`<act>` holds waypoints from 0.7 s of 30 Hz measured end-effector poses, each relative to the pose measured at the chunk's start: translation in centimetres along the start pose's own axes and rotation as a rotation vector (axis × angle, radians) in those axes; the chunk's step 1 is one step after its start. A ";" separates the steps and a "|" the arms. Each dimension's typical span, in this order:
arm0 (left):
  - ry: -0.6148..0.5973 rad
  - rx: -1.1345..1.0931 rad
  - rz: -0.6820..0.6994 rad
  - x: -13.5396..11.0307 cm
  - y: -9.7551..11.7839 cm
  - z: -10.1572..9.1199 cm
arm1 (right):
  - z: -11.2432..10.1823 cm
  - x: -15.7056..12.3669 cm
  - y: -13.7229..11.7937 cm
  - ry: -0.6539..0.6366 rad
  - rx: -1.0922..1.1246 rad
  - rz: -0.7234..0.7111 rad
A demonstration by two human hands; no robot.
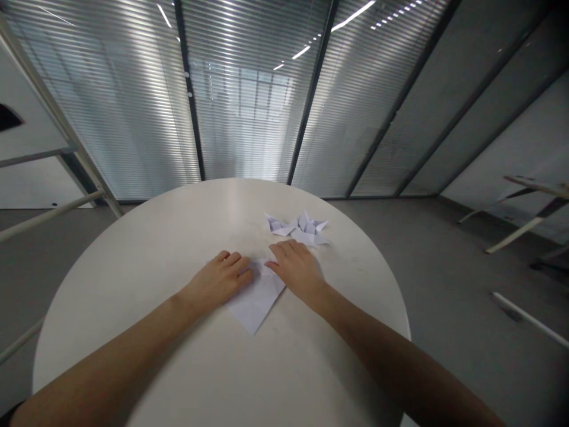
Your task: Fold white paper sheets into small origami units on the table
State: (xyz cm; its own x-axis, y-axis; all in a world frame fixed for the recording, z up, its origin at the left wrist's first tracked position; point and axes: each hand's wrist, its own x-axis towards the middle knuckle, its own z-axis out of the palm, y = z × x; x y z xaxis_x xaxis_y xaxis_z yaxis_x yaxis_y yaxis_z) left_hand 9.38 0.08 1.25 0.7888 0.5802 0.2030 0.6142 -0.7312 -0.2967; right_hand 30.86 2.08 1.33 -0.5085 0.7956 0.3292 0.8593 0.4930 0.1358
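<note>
Sheet [256, 305]: white paper, flat on the table [169, 237], between and partly under both hands; one corner points at the wearer, creases faint.
Left hand [223, 276]: palm down on the sheet's left side; fingers bent and close together, thumb side on the paper. Cannot tell if they pinch it.
Right hand [297, 267]: palm down over the sheet's upper right edge; fingers together and reaching forward, thumb apart from them, near the paper's top. Grip under the hand hidden, cannot tell.
Folded pieces [306, 227]: white paper, pointed tips, bunched on the table just beyond the right hand; exact count unclear.
Table: round, white, both forearms reaching in over it from the near side.
Blinds [249, 118]: slatted, past the table's far edge, dark posts [191, 101] between sections.
Left side: pale frame [51, 213] beside the table.
Right side: desk [537, 187] well apart, on grey floor [444, 249].
</note>
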 end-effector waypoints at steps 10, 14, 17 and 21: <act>-0.059 -0.187 -0.053 -0.5 -0.4 0.5 | 0.4 -1.1 -2.2 -0.115 0.230 -0.227; -0.093 -0.252 -0.078 -1.0 -0.3 -0.5 | 0.6 -2.0 -2.2 -0.156 0.254 -0.245; -0.119 -0.303 -0.091 -1.6 -0.6 -0.6 | 0.1 -2.3 -1.3 -0.255 0.313 -0.267; -0.163 -0.405 -0.071 -2.6 -1.5 -0.1 | -0.9 -2.0 0.9 -0.462 0.488 -0.347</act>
State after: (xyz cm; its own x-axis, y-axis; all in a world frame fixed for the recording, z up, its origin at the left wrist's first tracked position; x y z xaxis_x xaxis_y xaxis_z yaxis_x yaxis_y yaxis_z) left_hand 6.40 -0.36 1.25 0.7502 0.6593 0.0500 0.6521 -0.7502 0.1090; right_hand 32.66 0.65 1.60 -0.8087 0.5802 -0.0972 0.5792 0.7563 -0.3043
